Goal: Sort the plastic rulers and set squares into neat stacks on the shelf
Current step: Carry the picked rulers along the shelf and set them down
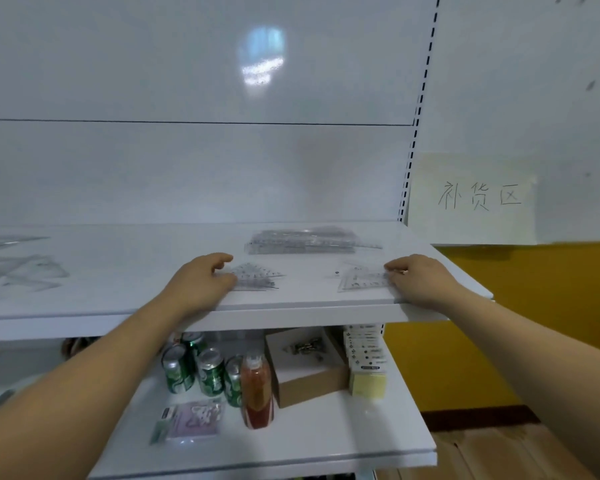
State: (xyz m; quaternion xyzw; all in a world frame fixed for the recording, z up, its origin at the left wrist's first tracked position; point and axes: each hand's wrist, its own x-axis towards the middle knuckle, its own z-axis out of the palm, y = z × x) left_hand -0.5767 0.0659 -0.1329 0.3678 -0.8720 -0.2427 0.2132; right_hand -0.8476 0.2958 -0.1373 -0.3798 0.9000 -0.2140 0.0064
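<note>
On the white upper shelf lie clear plastic rulers and set squares. My left hand grips the left end of a small pile of clear set squares near the shelf's front edge, fingers curled over it. My right hand pinches the right side of another clear set square pile. Behind them, a neat stack of clear rulers lies toward the back. More loose set squares lie scattered at the far left, blurred.
The lower shelf holds several green cans, a red bottle, a cardboard box, a purple packet and stacked cards. A paper sign hangs at the right on the wall.
</note>
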